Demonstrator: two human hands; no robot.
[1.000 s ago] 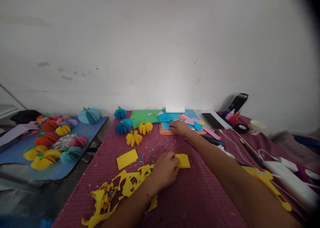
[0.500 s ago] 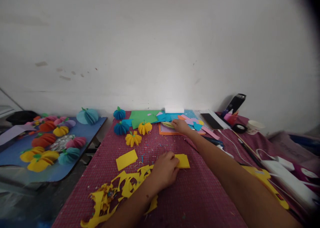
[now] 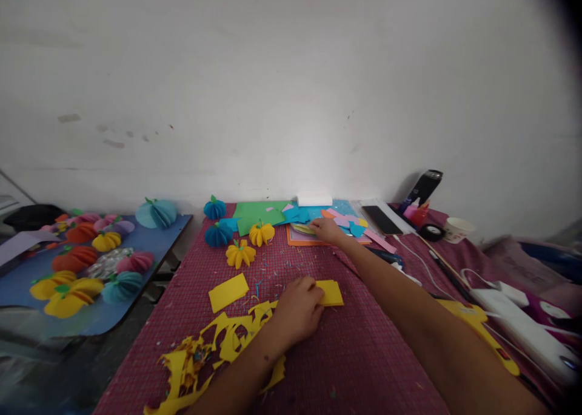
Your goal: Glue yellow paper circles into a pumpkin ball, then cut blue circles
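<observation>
My left hand rests on the red checked cloth, its fingers closed on the left end of a stack of yellow paper. Farther back, my right hand is stretched over the pile of coloured paper, fingertips pinched at a small pale yellow-green piece. Another yellow paper rectangle lies to the left of my left hand. Cut yellow scraps are spread beside and partly under my left forearm.
Yellow paper pumpkins and blue ones stand at the back left. A phone, tape roll, paper cup, black bottle and white power strip are on the right. More pumpkins cover a blue table.
The whole view has shifted slightly, so things appear a little farther left. Both hands hold nearly the same places, and nothing has visibly been let go.
</observation>
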